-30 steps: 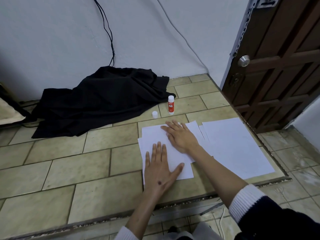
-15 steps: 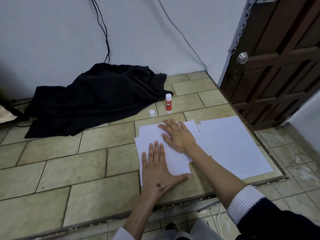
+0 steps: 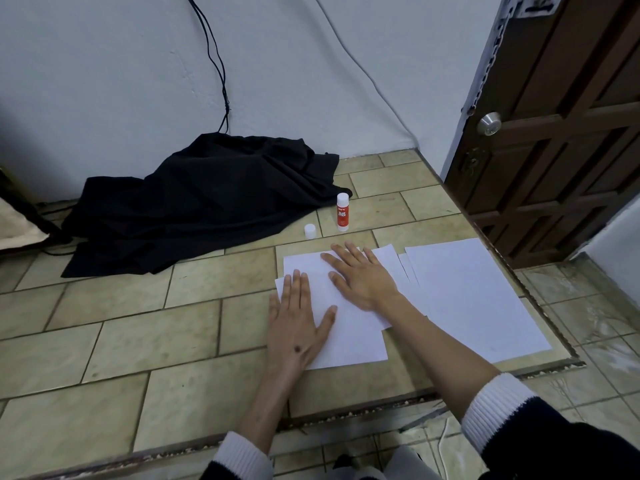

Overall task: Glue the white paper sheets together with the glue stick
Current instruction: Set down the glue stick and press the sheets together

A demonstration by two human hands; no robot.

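Note:
Two overlapping white paper sheets [image 3: 349, 337] lie on the tiled ledge. My left hand [image 3: 298, 323] rests flat on their left edge, fingers spread. My right hand [image 3: 360, 275] presses flat on the upper sheet, fingers apart. Neither hand holds anything. A red and white glue stick [image 3: 342, 212] stands upright behind the sheets, uncapped, with its white cap [image 3: 310, 230] on the tile to its left. More white sheets [image 3: 474, 299] lie to the right, fanned a little at their left edge.
A crumpled black cloth [image 3: 204, 206] lies at the back left against the white wall, with black cables [image 3: 214, 64] running down into it. A brown wooden door [image 3: 561, 126] stands at the right. The ledge's front edge [image 3: 311, 427] drops to lower floor tiles.
My left hand has slid a little to the left on the sheets, so its thumb now lies on the paper rather than over the bottom edge. My right hand stays pressed flat.

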